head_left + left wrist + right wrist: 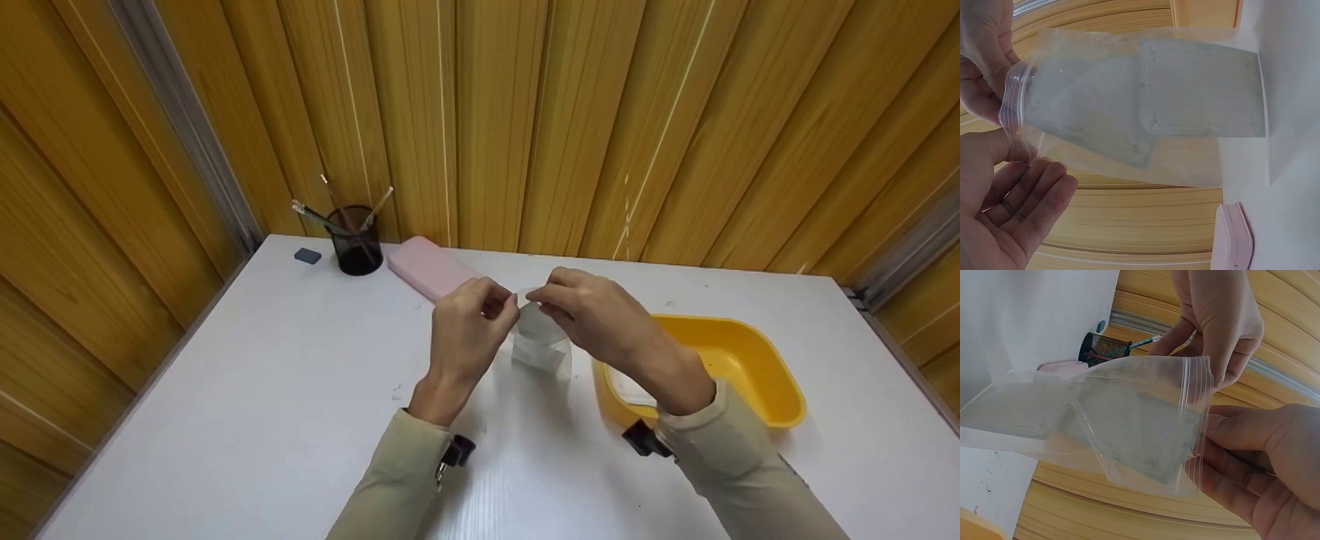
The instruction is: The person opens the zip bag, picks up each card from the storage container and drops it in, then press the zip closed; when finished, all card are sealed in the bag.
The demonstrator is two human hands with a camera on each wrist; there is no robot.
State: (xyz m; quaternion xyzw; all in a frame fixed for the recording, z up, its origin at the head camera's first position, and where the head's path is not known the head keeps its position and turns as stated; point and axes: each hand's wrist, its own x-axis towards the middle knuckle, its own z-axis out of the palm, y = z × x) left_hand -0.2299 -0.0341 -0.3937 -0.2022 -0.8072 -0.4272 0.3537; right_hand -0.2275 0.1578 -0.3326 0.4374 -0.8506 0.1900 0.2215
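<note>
A clear zip-lock bag stands between the two hands, its bottom against the table. Inside it are two thin, pale grey rectangular pieces, one low and one higher and tilted; what they are made of I cannot tell. My left hand pinches the ridged zip edge at the bag's top between thumb and fingers. On the other side of that edge, my right hand pinches the strip with thumb and fingers. Whether the zip is fully closed is unclear.
A yellow basin with a whitish flat thing in it stands under the right forearm. Behind the left hand lies a pink case. A black mesh pen cup with pencils and a dark eraser are at the back left.
</note>
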